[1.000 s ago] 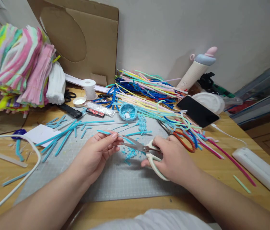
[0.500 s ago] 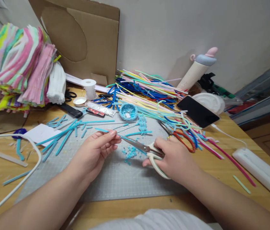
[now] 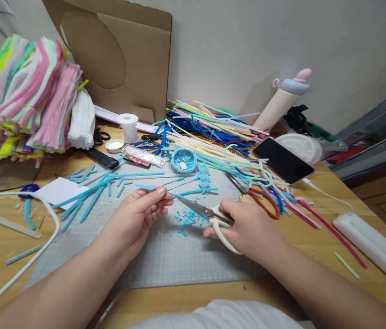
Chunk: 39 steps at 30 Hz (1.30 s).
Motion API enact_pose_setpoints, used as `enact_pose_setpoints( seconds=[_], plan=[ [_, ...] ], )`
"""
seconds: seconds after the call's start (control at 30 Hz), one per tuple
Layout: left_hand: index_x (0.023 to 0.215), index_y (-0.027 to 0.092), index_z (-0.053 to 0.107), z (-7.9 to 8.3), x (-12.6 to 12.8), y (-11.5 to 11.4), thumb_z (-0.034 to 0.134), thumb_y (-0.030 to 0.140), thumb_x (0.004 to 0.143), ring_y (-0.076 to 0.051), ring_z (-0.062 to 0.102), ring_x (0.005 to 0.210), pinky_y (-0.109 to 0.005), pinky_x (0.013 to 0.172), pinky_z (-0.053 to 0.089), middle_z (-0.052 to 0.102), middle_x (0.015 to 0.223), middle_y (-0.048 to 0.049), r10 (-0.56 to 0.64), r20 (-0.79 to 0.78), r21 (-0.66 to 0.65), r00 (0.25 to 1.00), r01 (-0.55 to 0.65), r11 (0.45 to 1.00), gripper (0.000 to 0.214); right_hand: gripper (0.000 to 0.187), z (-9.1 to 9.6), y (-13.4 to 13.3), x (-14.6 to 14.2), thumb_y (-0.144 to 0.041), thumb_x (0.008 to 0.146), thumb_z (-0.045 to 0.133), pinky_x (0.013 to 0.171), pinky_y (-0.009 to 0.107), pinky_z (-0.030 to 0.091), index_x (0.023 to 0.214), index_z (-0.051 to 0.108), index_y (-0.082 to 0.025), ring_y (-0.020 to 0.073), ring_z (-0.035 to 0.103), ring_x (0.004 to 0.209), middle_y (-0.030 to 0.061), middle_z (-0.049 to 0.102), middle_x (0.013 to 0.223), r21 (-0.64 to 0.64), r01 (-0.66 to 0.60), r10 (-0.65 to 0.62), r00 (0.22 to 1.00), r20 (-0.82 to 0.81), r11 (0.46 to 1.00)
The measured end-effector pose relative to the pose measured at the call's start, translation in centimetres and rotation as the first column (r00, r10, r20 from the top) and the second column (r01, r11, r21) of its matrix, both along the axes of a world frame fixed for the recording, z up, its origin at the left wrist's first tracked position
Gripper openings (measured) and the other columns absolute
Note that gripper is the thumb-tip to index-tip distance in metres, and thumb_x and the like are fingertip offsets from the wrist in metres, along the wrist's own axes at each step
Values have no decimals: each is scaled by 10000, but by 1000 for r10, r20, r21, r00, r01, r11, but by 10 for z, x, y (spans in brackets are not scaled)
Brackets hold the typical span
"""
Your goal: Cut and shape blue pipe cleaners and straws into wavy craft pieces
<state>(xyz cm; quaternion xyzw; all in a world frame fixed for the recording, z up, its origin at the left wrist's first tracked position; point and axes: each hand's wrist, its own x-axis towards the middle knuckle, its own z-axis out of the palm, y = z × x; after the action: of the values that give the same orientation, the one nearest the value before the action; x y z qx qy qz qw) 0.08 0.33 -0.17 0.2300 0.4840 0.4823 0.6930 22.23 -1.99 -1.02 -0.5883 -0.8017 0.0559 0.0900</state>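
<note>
My left hand [image 3: 134,219] pinches a short light-blue pipe cleaner piece [image 3: 145,187] between thumb and fingers above the grey cutting mat [image 3: 179,260]. My right hand [image 3: 247,226] grips white-handled scissors [image 3: 209,214], blades together and pointing left toward the left fingertips. Small blue trimmings [image 3: 186,221] lie on the mat under the blades. A small round blue woven piece [image 3: 183,160] sits farther back.
Loose blue pipe cleaner lengths [image 3: 90,192] lie left on the mat. A heap of coloured pipe cleaners [image 3: 209,132], red-handled scissors [image 3: 263,203], a phone [image 3: 282,160] and a bottle [image 3: 282,100] are at right. Bundles of fuzzy stems [image 3: 24,91], cardboard [image 3: 124,55], a white spool [image 3: 127,125] stand behind.
The scissor blades have closed and shifted slightly right and down from the left fingertips. The left hand holds its piece almost still.
</note>
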Motion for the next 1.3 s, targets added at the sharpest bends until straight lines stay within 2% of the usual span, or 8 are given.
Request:
enact_pose_setpoints(
  seconds=[0.27, 0.5, 0.67, 0.77, 1.0, 1.3],
  plan=[
    [743, 123, 661, -1, 0, -3, 709, 228, 698, -92, 614, 644, -179, 594, 474, 681, 688, -22, -75, -7, 7, 997, 75, 997, 124, 342, 1, 2, 1, -520, 694, 619, 554, 257, 269, 633, 494, -209, 178, 480, 622, 10, 577, 592, 53, -8, 10, 1000, -29, 999],
    [720, 140, 667, -1, 2, -2, 733, 257, 665, -116, 623, 688, -200, 607, 459, 684, 692, -18, -36, -84, 38, 996, 40, 998, 146, 316, 6, 6, 6, -509, 670, 639, 522, 255, 273, 631, 515, -221, 177, 495, 594, -2, 553, 570, 77, 89, -83, 993, -78, 993],
    [695, 152, 668, 3, 3, -2, 743, 300, 644, -157, 640, 691, -227, 610, 450, 707, 685, -41, 29, -228, 137, 973, 3, 991, 173, 286, 9, 5, 3, -478, 685, 623, 530, 264, 265, 655, 499, -222, 177, 496, 589, -2, 555, 575, 80, 43, -39, 998, -45, 996],
    [707, 154, 679, 2, 2, -1, 735, 318, 650, -171, 649, 703, -239, 627, 454, 717, 694, -50, 40, -256, 184, 966, 9, 983, 182, 283, 9, 4, 1, -472, 695, 609, 560, 268, 260, 701, 486, -218, 176, 492, 595, -5, 564, 601, 105, 6, -5, 1000, -15, 994],
    [680, 156, 685, 1, 1, -1, 729, 309, 657, -161, 646, 691, -227, 617, 454, 719, 682, -48, 47, -218, 161, 975, -11, 987, 160, 266, 3, 4, 0, -462, 734, 573, 588, 273, 220, 695, 502, -209, 175, 489, 613, 1, 565, 604, 194, -27, 17, 998, 55, 981],
    [668, 134, 691, 1, 2, -1, 713, 261, 676, -123, 627, 635, -206, 604, 467, 715, 685, -44, -14, -85, 55, 996, 18, 998, 130, 252, -1, 2, -2, -453, 733, 577, 595, 279, 232, 715, 511, -211, 177, 475, 620, 5, 583, 641, 207, -12, 2, 999, 44, 978]
  ],
)
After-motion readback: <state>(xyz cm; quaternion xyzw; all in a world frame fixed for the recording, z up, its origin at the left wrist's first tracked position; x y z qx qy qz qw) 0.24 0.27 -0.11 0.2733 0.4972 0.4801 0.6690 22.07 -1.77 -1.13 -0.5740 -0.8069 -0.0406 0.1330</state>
